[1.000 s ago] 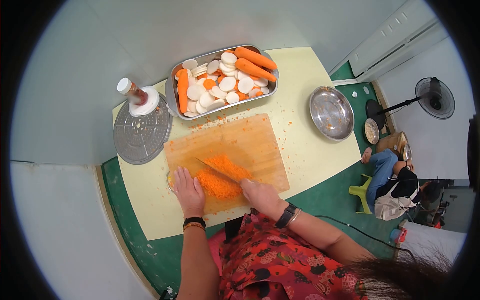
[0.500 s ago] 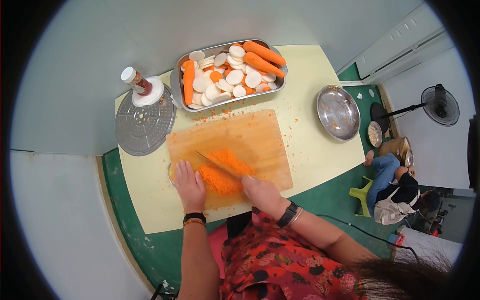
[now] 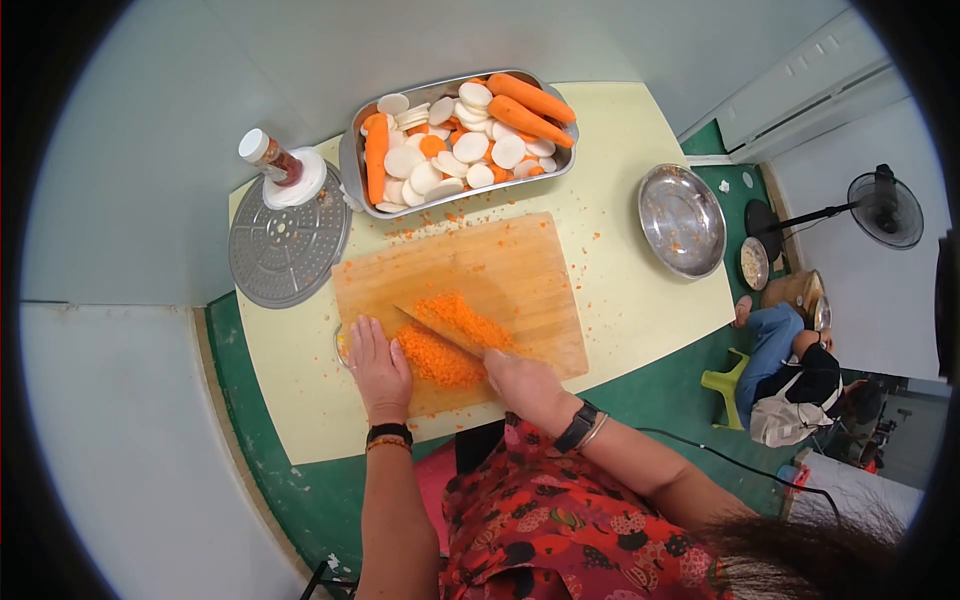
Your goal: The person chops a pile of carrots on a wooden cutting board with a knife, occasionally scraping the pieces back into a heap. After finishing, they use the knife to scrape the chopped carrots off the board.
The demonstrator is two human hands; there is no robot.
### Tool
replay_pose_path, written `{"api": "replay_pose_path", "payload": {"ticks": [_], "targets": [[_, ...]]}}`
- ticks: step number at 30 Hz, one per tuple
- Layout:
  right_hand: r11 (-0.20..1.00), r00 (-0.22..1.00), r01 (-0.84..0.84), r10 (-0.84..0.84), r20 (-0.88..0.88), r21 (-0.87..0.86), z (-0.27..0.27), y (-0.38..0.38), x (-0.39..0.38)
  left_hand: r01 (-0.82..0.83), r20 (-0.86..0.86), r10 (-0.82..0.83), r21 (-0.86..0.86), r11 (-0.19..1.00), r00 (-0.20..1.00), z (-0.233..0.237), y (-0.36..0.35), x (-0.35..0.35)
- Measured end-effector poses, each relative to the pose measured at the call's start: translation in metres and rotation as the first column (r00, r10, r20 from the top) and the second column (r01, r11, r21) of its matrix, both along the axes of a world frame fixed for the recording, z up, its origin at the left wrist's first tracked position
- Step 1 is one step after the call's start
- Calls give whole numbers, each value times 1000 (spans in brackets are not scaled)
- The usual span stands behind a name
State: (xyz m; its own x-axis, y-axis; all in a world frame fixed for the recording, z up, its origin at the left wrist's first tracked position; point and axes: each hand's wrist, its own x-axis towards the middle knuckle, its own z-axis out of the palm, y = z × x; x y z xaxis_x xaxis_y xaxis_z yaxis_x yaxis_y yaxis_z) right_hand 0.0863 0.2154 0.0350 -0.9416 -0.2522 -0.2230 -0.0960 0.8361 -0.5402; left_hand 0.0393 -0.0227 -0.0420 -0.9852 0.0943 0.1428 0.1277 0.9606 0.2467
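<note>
My right hand (image 3: 527, 386) is closed round the handle of a knife (image 3: 440, 331), whose blade lies across a pile of finely chopped carrot (image 3: 440, 358). The pile rests on a wooden cutting board (image 3: 530, 265), with carrot bits on both sides of the blade. My left hand (image 3: 380, 372) lies flat at the board's left edge, fingers stretched out, just left of the pile and holding nothing. Beyond the board, a metal tray (image 3: 350, 165) holds white round slices and orange slices, with whole carrots (image 3: 530, 97) on top.
A steel bowl (image 3: 682, 222) stands on the table's right side. At the left, a perforated grey disc (image 3: 285, 240) lies near a white-capped jar (image 3: 272, 158). A seated person (image 3: 800, 375), a green stool (image 3: 727, 388) and a fan (image 3: 885, 208) are off to the right.
The view has shifted slightly. The knife blade appears turned a little over the pile, showing more of its face. Both hands stay in nearly the same places.
</note>
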Motion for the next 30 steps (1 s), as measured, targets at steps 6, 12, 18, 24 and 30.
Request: {"api": "replay_pose_path", "payload": {"ticks": [6,12,18,24,30], "targets": [[1000,1000,-8,8,13,-16,1,1,0,12,-14,-12,-5,1000,1000,0,1,0],[996,999,44,-45,-14,-76,4,3,-1,21,-14,-21,-11,1000,1000,0,0,-1],[999,999,30,-31,-9,-30,-1,5,-3,6,7,-6,-17,1000,1000,3,0,-1],[999,998,44,-44,-35,-2,0,2,-3,1,60,-3,26,1000,998,4,0,0],[999,998,40,-40,-53,2,2,-2,-5,4,17,-4,-5,1000,1000,1,0,-1]]}}
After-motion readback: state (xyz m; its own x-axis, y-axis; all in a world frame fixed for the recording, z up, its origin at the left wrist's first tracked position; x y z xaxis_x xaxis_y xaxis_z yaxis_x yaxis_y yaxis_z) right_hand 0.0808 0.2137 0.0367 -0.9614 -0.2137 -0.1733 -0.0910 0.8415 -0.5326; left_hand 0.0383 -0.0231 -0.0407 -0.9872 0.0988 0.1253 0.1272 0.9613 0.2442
